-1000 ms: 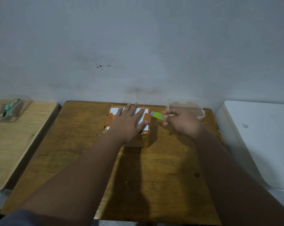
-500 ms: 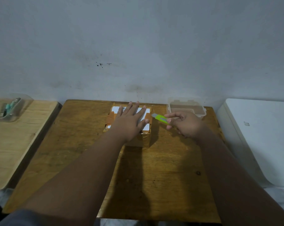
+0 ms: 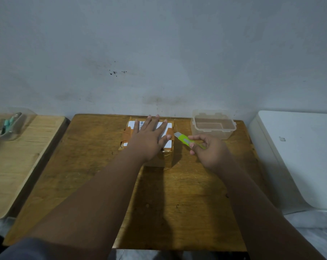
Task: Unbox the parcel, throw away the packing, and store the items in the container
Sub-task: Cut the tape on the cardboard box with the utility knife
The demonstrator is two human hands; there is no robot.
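Our left hand point(image 3: 149, 140) lies flat, fingers spread, on the taped parcel point(image 3: 162, 158) at the worktop's point(image 3: 102, 166) far middle, while our right hand point(image 3: 210, 153), just to its right, pinches the green cutter point(image 3: 185, 140), long axis slanting up-left, blade nearly at the parcel's right edge.

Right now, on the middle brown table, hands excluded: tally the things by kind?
cardboard parcel: 1
green cutter: 1
clear plastic container: 1
Total: 3
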